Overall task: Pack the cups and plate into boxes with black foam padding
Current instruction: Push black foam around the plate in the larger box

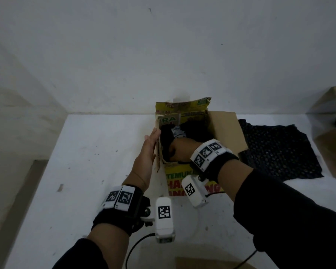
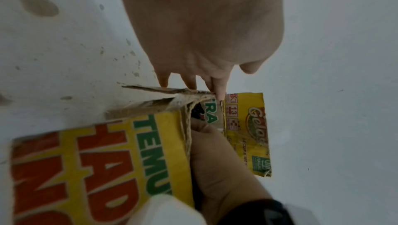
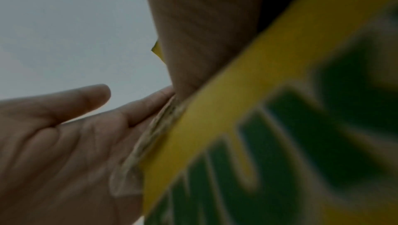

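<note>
Cardboard box, yellow-printed, stands open at the middle of the white tabletop in the head view, black foam and a pale wrapped item inside. The left hand lies flat and released against its nine-o'clock wall. The right hand reaches inside; grip cannot be told. A black foam sheet lies at three o'clock.

Left wrist view: straight fingers touch the torn flap.

Right wrist view: blurred yellow print.

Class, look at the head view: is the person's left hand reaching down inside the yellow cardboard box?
No: the left hand lies flat with straight fingers against the outer left wall of the yellow cardboard box, while the right hand reaches inside it.
</note>
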The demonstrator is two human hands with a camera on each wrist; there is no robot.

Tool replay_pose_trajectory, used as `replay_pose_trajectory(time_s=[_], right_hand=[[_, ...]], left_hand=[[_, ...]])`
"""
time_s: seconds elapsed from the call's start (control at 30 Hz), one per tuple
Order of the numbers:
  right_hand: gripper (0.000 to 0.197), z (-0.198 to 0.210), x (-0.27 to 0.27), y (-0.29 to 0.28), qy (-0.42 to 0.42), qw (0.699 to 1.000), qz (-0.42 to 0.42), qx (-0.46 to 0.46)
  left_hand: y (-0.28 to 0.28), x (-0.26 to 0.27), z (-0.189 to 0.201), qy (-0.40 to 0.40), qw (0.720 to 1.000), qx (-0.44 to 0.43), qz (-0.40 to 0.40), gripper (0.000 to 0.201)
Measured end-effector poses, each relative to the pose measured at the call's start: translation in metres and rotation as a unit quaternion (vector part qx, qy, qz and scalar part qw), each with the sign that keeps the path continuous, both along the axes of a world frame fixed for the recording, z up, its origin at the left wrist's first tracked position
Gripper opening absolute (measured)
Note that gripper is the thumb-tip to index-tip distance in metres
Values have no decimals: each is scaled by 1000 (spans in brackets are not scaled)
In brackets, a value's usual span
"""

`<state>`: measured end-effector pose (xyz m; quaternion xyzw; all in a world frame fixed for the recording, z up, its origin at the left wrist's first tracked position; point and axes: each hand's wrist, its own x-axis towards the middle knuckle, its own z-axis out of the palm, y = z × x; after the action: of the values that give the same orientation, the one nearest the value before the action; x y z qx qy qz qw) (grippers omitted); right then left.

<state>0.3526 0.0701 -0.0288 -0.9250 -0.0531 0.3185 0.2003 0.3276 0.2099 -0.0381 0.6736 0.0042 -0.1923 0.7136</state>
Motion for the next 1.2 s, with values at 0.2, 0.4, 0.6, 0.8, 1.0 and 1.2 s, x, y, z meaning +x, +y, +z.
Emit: replay_pose_trajectory(time_s=[0.2,0.4,0.6,0.8,1.0,1.2], right_hand=[[26,-4,-3,-9,-3,999,13,34],[17,-4,-1,-8,19,988,124,-94],[27,-14,11,4,-25,975,159,-153],[15,-17,1,-5,-103,992,52,-45],[20,-33,3,-5,-78,989,28,-122],[22,-20,4,-4,-65,995,37,-70]], left_hand=[[2,-1,-7,19,1000,-5,-17,43],[-3,-1,-11,34,999,-40,-7,47],[-4,-4,-7,27,999,-23,11,44],[-6,-6,2,23,999,-24,-3,42],[-10,-4,-7,11,1000,-28,7,44],[-9,-7,-6,-13,1000,13,-2,40]])
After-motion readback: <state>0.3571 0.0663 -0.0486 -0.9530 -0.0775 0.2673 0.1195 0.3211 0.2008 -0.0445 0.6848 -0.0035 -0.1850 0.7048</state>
